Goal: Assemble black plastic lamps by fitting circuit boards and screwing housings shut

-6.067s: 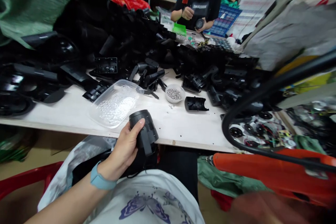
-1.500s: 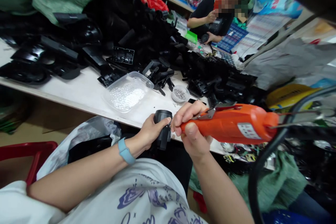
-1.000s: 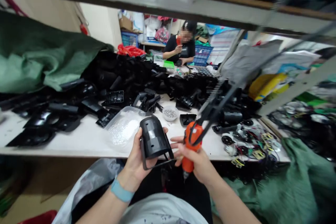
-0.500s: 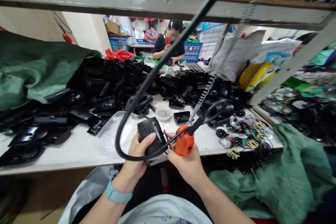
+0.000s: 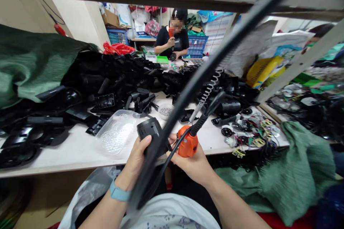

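The left hand [image 5: 134, 162] was curled around a black plastic housing [image 5: 149, 129], held just past the front edge of the table [image 5: 53, 150]; the right hand [image 5: 191, 162] gripped an orange electric screwdriver [image 5: 187, 142] right beside it.

Orange electric screwdriver [image 5: 188, 142]: 1, in my right grip [image 5: 191, 161]
Black plastic housing [image 5: 149, 129]: 1, in my left grip [image 5: 134, 161]
Clear plastic tub [image 5: 115, 132]: 1, beside my left grip
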`<state>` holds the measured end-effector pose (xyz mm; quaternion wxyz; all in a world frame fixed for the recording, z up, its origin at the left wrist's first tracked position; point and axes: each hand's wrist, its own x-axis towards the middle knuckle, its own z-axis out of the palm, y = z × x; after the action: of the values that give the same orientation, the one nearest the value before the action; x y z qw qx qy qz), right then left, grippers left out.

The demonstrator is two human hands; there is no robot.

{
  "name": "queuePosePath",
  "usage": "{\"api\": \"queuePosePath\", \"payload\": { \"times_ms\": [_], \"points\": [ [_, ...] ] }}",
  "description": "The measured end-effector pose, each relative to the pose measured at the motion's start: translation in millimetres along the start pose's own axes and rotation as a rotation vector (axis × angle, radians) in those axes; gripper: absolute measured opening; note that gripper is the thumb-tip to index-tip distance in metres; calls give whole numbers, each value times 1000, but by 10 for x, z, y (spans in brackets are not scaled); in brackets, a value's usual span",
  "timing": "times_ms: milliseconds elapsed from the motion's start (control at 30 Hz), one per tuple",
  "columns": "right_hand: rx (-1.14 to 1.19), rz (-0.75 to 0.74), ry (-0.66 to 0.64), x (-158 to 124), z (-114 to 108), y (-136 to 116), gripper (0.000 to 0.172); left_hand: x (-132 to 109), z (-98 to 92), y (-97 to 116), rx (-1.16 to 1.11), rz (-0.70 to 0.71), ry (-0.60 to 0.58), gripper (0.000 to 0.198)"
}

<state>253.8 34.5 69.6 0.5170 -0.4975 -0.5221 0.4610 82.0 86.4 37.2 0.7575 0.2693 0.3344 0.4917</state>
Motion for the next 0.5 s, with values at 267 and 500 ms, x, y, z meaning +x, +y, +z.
{"api": "queuePosePath", "payload": {
  "times_ms": [267,500],
  "points": [
    [9,-50,223,118,-288,31,45,55,-222,73,-100,-105,174,32],
    [192,-270,434,761,-447,118,22,-29,-408,-53,-255,-387,331,27]
  ]
}}
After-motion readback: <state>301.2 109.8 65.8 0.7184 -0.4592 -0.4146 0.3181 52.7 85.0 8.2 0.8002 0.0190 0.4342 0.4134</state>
